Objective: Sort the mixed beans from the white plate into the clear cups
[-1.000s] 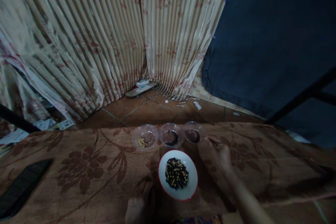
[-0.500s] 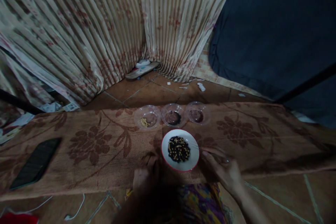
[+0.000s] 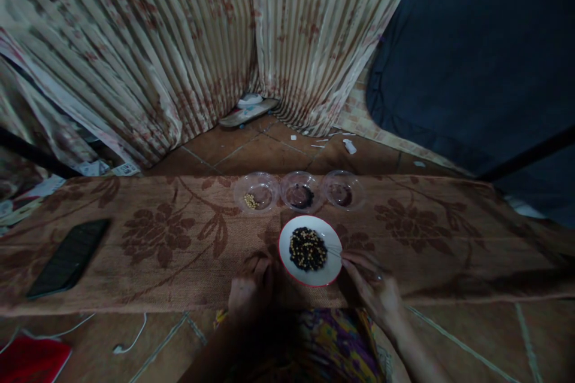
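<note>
A white plate [image 3: 331, 269] with a red rim holds a mixed heap of black and pale yellow beans [image 3: 308, 249]. My right hand [image 3: 375, 287] is at the plate's right edge, its fingers pinched on thin metal tweezers [image 3: 333, 249] whose tips reach over the plate towards the heap. To the left of the plate, my left hand [image 3: 250, 288] rests on the cloth with its fingers curled in, and nothing shows in it. Behind the plate stand three clear plastic bowls: the left bowl [image 3: 268, 182] has yellow beans, the middle bowl [image 3: 291, 182] black ones, the right bowl [image 3: 344, 179] a few dark reddish ones.
A brown flowered cloth [image 3: 188, 287] covers the low table. On its left lies a dark phone-like slab [image 3: 69, 257]. Beyond the table are a skateboard [image 3: 249, 114], paper scraps on the tiled floor and striped curtains [image 3: 296, 36]. A white cable [image 3: 135, 338] lies in front.
The whole view has shifted slightly, so the table sits a bit higher and further right. My right hand keeps the tweezers at the plate, their tips a little nearer its right rim.
</note>
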The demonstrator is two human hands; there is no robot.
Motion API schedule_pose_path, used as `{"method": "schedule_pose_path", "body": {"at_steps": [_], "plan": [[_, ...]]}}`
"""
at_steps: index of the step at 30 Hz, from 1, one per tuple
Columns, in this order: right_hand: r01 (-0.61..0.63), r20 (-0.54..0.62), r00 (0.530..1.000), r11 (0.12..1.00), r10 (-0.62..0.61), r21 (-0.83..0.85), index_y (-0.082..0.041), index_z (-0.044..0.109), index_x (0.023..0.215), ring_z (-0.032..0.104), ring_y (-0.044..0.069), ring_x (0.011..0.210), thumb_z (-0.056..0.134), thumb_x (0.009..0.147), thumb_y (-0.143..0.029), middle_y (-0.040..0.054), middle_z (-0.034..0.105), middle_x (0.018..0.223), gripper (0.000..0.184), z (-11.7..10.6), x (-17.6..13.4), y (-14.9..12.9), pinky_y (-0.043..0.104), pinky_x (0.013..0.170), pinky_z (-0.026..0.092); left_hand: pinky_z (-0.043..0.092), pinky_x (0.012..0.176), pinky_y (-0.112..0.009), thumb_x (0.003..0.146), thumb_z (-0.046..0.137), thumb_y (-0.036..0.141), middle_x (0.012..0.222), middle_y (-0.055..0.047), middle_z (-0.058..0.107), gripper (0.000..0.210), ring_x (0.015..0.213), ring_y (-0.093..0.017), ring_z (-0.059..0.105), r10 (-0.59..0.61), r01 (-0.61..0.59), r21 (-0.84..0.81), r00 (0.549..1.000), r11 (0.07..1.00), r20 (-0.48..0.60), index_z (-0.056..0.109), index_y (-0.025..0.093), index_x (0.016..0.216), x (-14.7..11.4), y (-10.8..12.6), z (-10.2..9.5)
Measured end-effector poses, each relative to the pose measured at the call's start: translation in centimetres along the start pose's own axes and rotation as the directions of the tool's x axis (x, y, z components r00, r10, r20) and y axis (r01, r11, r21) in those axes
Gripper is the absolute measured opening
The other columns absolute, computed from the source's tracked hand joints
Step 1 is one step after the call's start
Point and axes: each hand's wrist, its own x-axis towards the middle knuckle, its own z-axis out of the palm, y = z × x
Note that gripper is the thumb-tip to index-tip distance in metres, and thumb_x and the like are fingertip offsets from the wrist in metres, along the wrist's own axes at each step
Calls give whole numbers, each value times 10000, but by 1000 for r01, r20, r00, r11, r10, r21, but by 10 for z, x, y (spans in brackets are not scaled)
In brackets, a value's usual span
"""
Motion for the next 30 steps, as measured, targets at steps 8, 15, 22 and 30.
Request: {"method": "schedule_pose_path", "body": {"at_steps": [8,15,22,30], "plan": [[55,23,998,998,-55,-27,-246,745,917,685,224,918,589,883,-426,80,715,1003,240,2,1,6,342,800,567,467,686,-240,952,414,213,841,-24,630,175,789,-141,600,-11,11,-8,1000,1000,17,577,220,890,-1,-1,0],[56,41,998,998,-55,-29,-244,739,948,679,216,934,579,894,-413,80,713,1019,239,0,0,6,335,814,563,471,692,-247,953,414,229,818,-25,628,202,762,-139,593,-6,6,-17,1000,1000,0,581,213,839,1,0,0],[51,32,998,999,-51,-7,-246,739,922,690,220,918,584,888,-415,72,718,995,232,1,0,7,345,813,567,484,715,-249,946,432,230,841,-32,637,177,784,-140,600,-10,10,-4,1000,1000,2,590,215,867,0,0,0],[74,1,997,997,-74,-26,-243,742,922,680,222,900,575,892,-413,77,721,970,239,1,-1,8,356,797,563,489,729,-262,951,407,227,843,-30,631,186,801,-147,596,-18,18,-23,999,1000,27,585,219,899,0,-1,0]]}}
